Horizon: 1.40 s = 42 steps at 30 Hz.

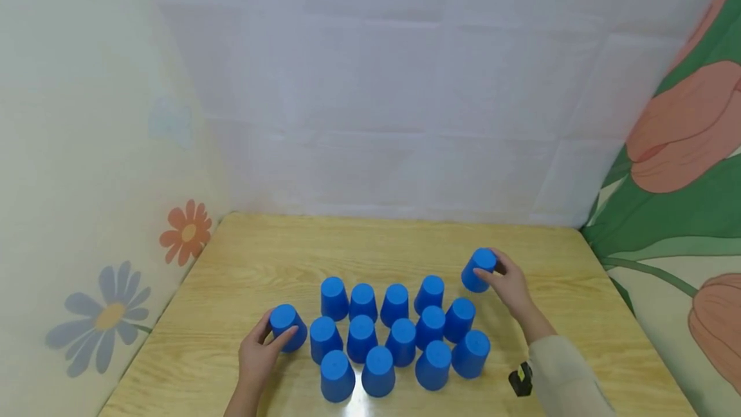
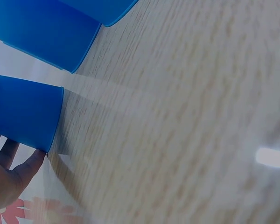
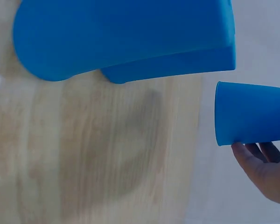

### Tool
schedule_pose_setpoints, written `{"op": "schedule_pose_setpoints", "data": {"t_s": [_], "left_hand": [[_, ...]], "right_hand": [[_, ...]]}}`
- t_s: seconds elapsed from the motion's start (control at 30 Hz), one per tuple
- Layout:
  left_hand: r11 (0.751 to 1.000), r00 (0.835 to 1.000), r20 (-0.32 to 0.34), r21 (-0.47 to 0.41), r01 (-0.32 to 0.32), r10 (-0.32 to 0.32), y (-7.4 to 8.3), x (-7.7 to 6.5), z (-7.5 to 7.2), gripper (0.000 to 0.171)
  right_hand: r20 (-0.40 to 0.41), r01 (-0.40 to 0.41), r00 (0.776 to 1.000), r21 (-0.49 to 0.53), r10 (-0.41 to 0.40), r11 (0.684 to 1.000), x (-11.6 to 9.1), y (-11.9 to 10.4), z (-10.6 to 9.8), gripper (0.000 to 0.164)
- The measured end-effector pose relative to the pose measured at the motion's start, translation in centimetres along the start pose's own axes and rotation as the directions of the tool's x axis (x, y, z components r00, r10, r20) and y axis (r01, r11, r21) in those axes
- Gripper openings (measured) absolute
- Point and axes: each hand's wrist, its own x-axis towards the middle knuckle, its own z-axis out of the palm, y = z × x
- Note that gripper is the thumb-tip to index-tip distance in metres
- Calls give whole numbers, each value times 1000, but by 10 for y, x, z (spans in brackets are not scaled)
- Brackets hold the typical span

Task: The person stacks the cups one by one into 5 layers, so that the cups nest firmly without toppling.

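Note:
My left hand (image 1: pixel 258 354) grips a blue cup (image 1: pixel 287 327), mouth down, at the left end of the group. The left wrist view shows that cup (image 2: pixel 24 112) with the left fingers (image 2: pixel 29 169) along its side, close to the rim. At the far right, my right hand (image 1: pixel 508 280) holds another blue cup (image 1: pixel 479 270) between thumb and fingers, its base up and slightly tilted. In the right wrist view this cup (image 3: pixel 252 113) has the right fingers (image 3: pixel 252 163) beneath its side near the rim. Between the hands stand several upside-down blue cups (image 1: pixel 361 338) in loose rows.
All the cups are on a light wood table (image 1: pixel 347 246). A white cloth wall (image 1: pixel 376 114) rises behind it, with a flower-printed wall (image 1: pixel 116 147) at left and a tulip-printed one (image 1: pixel 683 140) at right. A small black device (image 1: pixel 521 379) sits at the right sleeve (image 1: pixel 567 372).

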Motion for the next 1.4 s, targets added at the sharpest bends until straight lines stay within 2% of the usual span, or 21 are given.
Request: {"op": "schedule_pose_setpoints", "data": {"t_s": [0.07,0.1,0.23,0.3,0.33,0.53,0.57,0.77,1.0,1.4], "left_hand": [[1000,1000,1,-6,-3,3,0,-1,-1,81],[1000,1000,0,-7,-3,3,0,-1,-1,80],[1000,1000,-6,-7,-14,14,-1,-2,-2,80],[1000,1000,-10,-3,-15,15,-1,-1,-2,83],[1000,1000,-11,-4,-16,16,-1,-2,-2,84],[1000,1000,-8,0,-6,6,1,-1,-3,84],[1000,1000,-7,4,-6,6,1,-1,-3,83],[1000,1000,4,4,-10,10,2,-1,-3,84],[1000,1000,-6,-9,-12,12,2,-2,-3,84],[1000,1000,-4,-1,-20,20,0,-4,0,81]], "right_hand": [[4,3,1000,26,-3,1000,6,-3,4,57],[9,31,999,61,-31,998,12,4,5,58],[34,5,999,122,-9,993,23,-4,14,57],[55,-9,999,133,2,991,27,-12,17,56],[68,-10,998,134,1,991,35,-5,20,55],[96,-44,995,151,29,988,52,-12,31,55],[87,-82,994,132,71,988,46,-31,32,56],[70,-146,988,161,136,976,55,-39,47,54],[118,-215,974,195,195,957,62,-45,67,56],[147,-216,969,109,199,970,66,-39,85,54]]}}
